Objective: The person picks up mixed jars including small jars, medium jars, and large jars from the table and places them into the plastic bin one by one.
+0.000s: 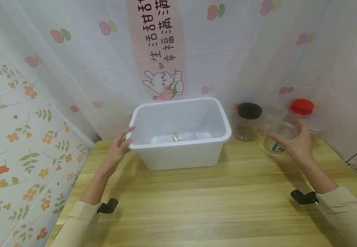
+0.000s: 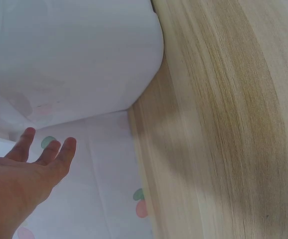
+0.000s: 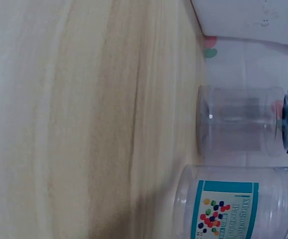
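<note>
**Left hand at bin rim, right hand on open clear jar**

Left hand (image 1: pixel 120 144): fingers nearly straight, fingertips touching the near-left corner of the white bin's (image 1: pixel 178 161) rim; nothing gripped. In the left wrist view the fingers (image 2: pixel 59 154) are spread, just off the bin wall (image 2: pixel 74 55).

Right hand (image 1: pixel 295 144): fingers curled round the lidless clear jar (image 1: pixel 279 138), which stands on the wooden table (image 1: pixel 197 202), right of the bin. Label visible in the right wrist view (image 3: pixel 228 211).

Black-lidded jar (image 1: pixel 248 121) sits between bin and held jar, near but apart. Red-lidded jar (image 1: pixel 302 109) far right, by the wall. One small jar (image 1: pixel 184 136) lies inside the bin.

Near half of the table is open room.
</note>
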A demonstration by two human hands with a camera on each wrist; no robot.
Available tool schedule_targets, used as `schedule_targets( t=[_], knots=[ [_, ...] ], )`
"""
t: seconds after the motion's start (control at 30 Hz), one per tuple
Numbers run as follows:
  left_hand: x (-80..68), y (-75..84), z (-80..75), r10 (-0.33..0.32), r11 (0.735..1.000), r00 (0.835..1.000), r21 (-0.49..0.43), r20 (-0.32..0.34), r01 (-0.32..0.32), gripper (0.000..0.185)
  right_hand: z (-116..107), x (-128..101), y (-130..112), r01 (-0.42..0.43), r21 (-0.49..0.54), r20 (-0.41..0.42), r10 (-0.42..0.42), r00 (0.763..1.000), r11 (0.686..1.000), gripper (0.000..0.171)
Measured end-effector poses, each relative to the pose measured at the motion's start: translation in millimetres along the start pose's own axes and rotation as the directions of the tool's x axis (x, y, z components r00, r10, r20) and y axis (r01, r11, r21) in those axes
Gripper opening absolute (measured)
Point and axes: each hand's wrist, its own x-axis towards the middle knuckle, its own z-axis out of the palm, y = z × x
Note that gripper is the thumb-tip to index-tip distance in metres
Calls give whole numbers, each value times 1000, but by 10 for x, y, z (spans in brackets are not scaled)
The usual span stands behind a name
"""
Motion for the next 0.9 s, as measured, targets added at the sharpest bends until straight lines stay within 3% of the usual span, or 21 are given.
schedule_targets(
  t=[0.5, 0.9],
  knots=[
    [1, 0, -4, 0, 1000, 1000, -4, -7, 0, 46, -3, 13, 103, -120, -54, 18, 121, 992, 991, 97],
    [20, -19, -22, 15, 1000, 1000, -6, -1, -15, 46, -69, 16, -16, -95, -51, 63, 98, 993, 994, 98]
  ],
)
